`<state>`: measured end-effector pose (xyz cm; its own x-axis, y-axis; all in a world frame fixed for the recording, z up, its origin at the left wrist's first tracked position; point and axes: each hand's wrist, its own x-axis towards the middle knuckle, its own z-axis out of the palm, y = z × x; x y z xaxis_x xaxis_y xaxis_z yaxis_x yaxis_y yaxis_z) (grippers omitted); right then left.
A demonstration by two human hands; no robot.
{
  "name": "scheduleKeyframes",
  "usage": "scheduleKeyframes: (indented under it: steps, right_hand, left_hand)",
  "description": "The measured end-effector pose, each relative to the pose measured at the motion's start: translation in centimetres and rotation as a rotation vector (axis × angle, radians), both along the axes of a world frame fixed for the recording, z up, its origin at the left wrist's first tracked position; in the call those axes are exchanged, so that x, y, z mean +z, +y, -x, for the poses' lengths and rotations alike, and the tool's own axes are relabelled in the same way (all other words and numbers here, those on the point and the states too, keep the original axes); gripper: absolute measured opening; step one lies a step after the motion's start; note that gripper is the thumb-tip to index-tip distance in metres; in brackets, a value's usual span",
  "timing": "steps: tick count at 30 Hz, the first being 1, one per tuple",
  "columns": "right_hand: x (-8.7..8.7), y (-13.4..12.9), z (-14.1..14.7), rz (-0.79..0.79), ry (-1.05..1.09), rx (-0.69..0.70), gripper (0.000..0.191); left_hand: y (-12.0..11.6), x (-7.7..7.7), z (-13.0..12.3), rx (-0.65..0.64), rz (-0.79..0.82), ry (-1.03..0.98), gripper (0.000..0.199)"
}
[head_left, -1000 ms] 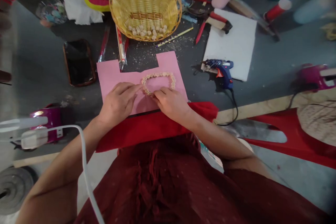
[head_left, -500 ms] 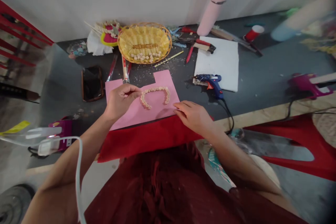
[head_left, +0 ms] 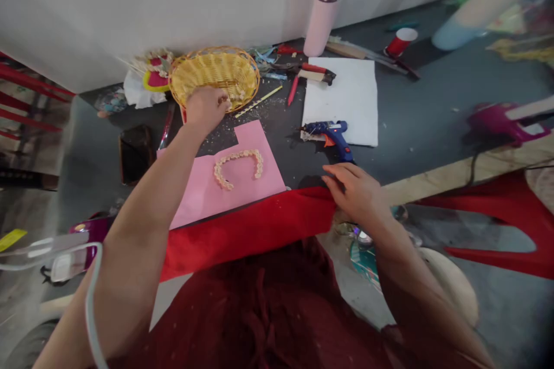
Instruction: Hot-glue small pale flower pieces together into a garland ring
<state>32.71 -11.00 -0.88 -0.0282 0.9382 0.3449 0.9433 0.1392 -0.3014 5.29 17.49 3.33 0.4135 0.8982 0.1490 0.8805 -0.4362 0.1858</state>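
Observation:
My left hand [head_left: 208,106] is at the near rim of a yellow wicker basket [head_left: 182,69], its fingers pinched together beside small pale pieces [head_left: 237,94] inside. Whatever sits between those fingertips is too small to make out. My right hand [head_left: 352,190] hovers by the table's front edge, fingers apart and holding nothing, just below a blue hot glue gun [head_left: 335,134]. On a pink sheet of paper [head_left: 208,199] lies a curved, U-shaped string of small cream pieces [head_left: 238,155], untouched by either hand.
A white pad [head_left: 361,104] lies under pliers [head_left: 318,72] and the glue gun's nozzle. Behind it stands a pink bottle [head_left: 324,11]. A phone [head_left: 136,153] rests at the left, and red cloth [head_left: 255,230] hangs along the front edge.
My left hand has left the cream string and reached up to the basket. My right hand has let go of the paper's edge and moved right. The view has shifted slightly.

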Motion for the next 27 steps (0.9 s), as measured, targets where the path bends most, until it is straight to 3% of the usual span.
scheduleKeyframes:
  steps: [3, 9, 14, 18, 21, 23, 27]
  right_hand:
    - [-0.4, -0.5, -0.5, 0.02, 0.01, -0.008, 0.023]
    - [-1.1, -0.6, -0.9, 0.03, 0.015, -0.007, 0.024]
    - [-1.1, -0.5, -0.7, 0.042, 0.052, 0.004, 0.024]
    - [-0.9, -0.8, -0.4, 0.042, 0.074, 0.006, 0.025]
    - [-0.7, -0.9, -0.1, 0.051, 0.103, 0.005, 0.026]
    - [-0.4, -0.9, 0.4, 0.053, 0.133, 0.015, 0.026]
    - [0.1, -0.6, 2.0, 0.017, 0.177, 0.07, 0.024]
  left_hand:
    - [0.4, 0.9, -1.4, 0.079, 0.06, 0.208, 0.03]
    - [-0.2, 1.5, -1.5, 0.073, 0.093, 0.276, 0.032]
    - [-0.3, 1.2, -1.4, 0.072, 0.114, 0.208, 0.026]
    - [-1.2, 1.7, -0.6, 0.072, 0.059, -0.027, 0.023]
    - [-3.9, 2.4, 0.4, 0.037, 0.074, -0.194, 0.023]
    - [-6.8, 2.5, 1.1, -0.054, 0.101, -0.273, 0.018]
    - [-12.9, 1.4, 2.5, -0.243, 0.149, -0.277, 0.015]
